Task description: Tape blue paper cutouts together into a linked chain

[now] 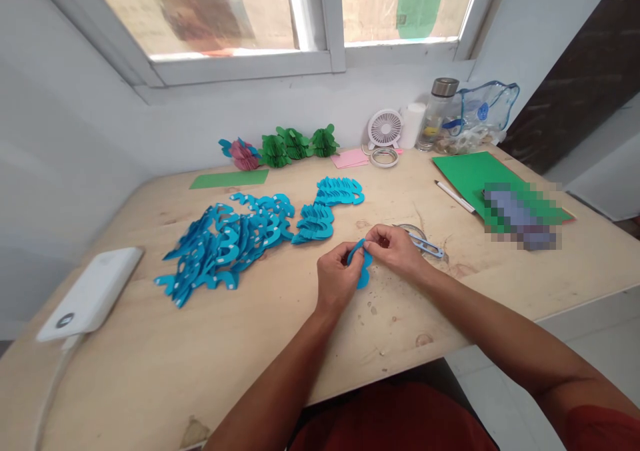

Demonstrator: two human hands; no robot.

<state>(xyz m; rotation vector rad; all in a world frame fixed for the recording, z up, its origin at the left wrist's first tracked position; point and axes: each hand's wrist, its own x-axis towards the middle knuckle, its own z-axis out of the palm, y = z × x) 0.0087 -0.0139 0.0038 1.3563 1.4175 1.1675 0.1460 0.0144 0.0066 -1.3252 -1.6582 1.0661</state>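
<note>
Between my two hands is a blue paper cutout (365, 278) with a scalloped edge, held just above the wooden table. My left hand (338, 271) pinches its left side, thumb on top. The fingers of my right hand (393, 246) are closed on its upper edge. Beyond my left hand lie two fanned stacks of blue paper (315, 223), one behind the other. Farther left spreads a loose heap of blue paper cutouts (227, 238) dotted with small white squares. A light-blue craft knife (426, 245) lies just past my right hand, partly hidden, beside a ring-shaped item.
Green folded-paper figures (295, 146) and a pink-and-blue one (243, 154) stand along the wall. At the back right are a small fan (385, 130), a tape roll (384, 157) and a glass bottle (438, 114). A white power bank (93, 294) with a cable sits left; green sheets (493, 181) lie right.
</note>
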